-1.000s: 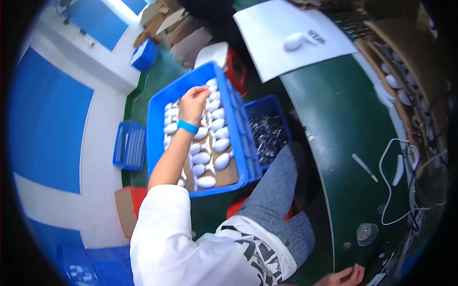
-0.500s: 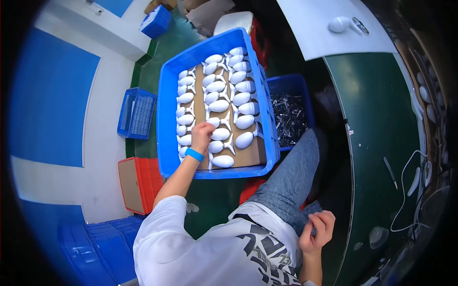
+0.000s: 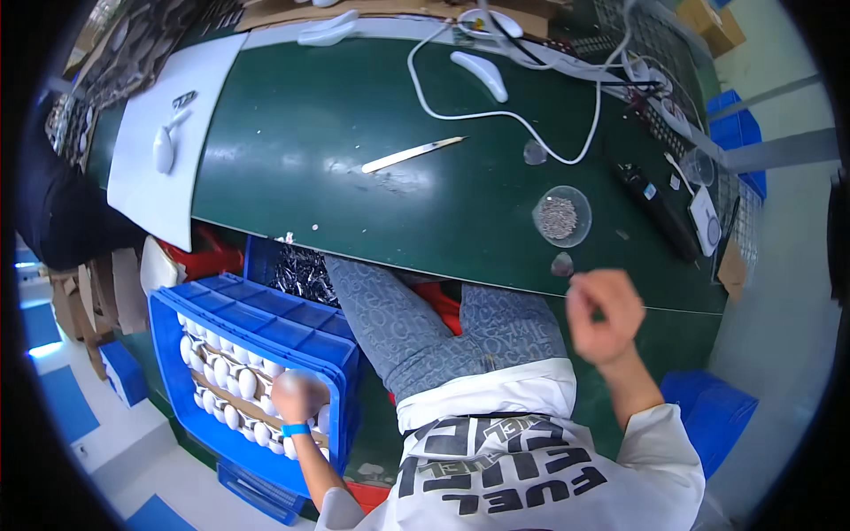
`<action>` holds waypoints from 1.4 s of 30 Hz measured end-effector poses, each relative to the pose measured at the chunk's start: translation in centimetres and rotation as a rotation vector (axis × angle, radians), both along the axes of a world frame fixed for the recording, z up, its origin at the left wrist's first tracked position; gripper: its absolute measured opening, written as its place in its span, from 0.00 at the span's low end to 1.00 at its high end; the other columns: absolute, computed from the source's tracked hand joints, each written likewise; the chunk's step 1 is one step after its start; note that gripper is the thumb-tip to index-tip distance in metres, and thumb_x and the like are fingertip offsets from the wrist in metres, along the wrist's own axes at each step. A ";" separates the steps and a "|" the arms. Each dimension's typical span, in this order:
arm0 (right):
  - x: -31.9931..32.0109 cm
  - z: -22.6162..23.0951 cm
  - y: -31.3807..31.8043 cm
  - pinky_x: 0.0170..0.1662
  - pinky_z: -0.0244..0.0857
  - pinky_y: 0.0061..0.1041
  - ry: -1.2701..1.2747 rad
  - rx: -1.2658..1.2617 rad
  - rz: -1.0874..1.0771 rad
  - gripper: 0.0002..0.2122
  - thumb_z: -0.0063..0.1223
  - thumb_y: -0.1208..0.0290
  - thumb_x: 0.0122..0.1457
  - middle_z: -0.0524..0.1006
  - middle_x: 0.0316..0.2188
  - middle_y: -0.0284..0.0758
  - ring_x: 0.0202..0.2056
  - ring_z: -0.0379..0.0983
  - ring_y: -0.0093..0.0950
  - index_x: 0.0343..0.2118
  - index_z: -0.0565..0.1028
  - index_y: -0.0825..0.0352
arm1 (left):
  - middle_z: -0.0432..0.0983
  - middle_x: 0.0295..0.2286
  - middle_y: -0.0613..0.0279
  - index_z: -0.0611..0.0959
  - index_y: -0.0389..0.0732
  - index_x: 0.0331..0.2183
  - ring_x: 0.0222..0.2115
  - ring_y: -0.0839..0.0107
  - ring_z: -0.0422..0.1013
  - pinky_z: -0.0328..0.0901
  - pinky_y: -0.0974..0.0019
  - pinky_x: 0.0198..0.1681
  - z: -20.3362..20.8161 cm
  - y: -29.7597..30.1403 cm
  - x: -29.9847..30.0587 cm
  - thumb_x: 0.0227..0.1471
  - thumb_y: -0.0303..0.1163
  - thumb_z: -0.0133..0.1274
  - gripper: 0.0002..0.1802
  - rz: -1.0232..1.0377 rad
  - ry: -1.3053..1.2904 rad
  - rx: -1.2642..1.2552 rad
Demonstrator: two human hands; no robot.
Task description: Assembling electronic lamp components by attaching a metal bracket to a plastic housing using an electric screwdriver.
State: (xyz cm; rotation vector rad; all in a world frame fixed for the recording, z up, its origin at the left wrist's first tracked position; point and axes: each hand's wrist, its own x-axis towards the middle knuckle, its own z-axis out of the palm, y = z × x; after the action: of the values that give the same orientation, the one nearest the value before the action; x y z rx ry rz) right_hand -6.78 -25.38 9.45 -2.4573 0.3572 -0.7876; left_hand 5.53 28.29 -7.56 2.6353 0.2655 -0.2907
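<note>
My left hand (image 3: pixel 297 396), with a blue wristband, is over the blue crate (image 3: pixel 190 403) at lower left, smeared by motion, so its fingers and anything in them do not show clearly. Rows of white egg-shaped parts with forked stems (image 3: pixel 247 383) lie in the crate on brown cardboard. Above the front table edge at right, my right hand (image 3: pixel 606 317) is closed in a pinch, thumb and forefinger together. Whatever it may hold is too small to name. Close to its fingertips is a small translucent blob (image 3: pixel 561 264), with a clear round dish of tiny greyish pieces (image 3: pixel 560 218) beyond.
On the green table (image 3: pixel 292 177) lie a slim pointed tool (image 3: pixel 412 155), a white cable (image 3: pixel 496 115), curved white pieces (image 3: pixel 480 75) and a black stick-shaped tool (image 3: pixel 655 208). A white sheet (image 3: pixel 146 199) bears another egg-shaped part. A bin of dark metallic bits (image 3: pixel 305 274) stands below the table.
The view has swung right, from the crate to the table. My right hand has risen from beside my lap to the table edge; my left hand is still at the crate.
</note>
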 end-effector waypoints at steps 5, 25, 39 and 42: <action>0.7 1.1 -6.5 0.23 0.63 0.22 0.262 0.015 -0.290 0.07 0.58 0.81 0.51 0.75 0.29 0.35 0.20 0.70 0.26 0.34 0.78 0.69 | 0.72 0.22 0.60 0.78 0.33 0.28 0.20 0.71 0.66 0.63 0.65 0.25 4.7 1.7 0.2 0.31 0.22 0.54 0.13 0.262 -0.243 -0.283; -1.8 4.9 -8.3 0.33 0.70 0.28 0.714 0.100 -0.121 0.07 0.53 0.69 0.62 0.79 0.26 0.37 0.27 0.77 0.30 0.33 0.76 0.68 | 0.75 0.26 0.61 0.75 0.38 0.35 0.25 0.72 0.72 0.68 0.68 0.30 13.2 -18.1 -0.4 0.46 0.26 0.59 0.13 0.138 -0.013 -1.480; 4.9 3.9 6.7 0.30 0.72 0.20 -0.091 0.644 0.380 0.07 0.58 0.88 0.46 0.80 0.25 0.42 0.26 0.80 0.28 0.31 0.79 0.75 | 0.73 0.22 0.66 0.75 0.36 0.31 0.21 0.83 0.66 0.59 0.77 0.24 15.9 -26.5 -0.9 0.40 0.23 0.58 0.12 -0.177 0.013 -1.342; 5.0 3.7 6.8 0.28 0.71 0.19 -0.118 0.577 0.407 0.09 0.59 0.88 0.45 0.80 0.25 0.41 0.25 0.79 0.28 0.31 0.80 0.74 | 0.74 0.19 0.68 0.75 0.36 0.29 0.19 0.83 0.67 0.61 0.76 0.23 15.8 -26.8 -0.8 0.39 0.24 0.58 0.11 -0.289 -0.085 -1.144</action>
State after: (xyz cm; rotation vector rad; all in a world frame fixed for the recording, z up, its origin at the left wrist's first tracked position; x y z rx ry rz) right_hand -1.78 -18.60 13.15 -1.8455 0.0227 -0.5525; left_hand 4.71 1.46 8.28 1.5296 -0.2603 -0.2972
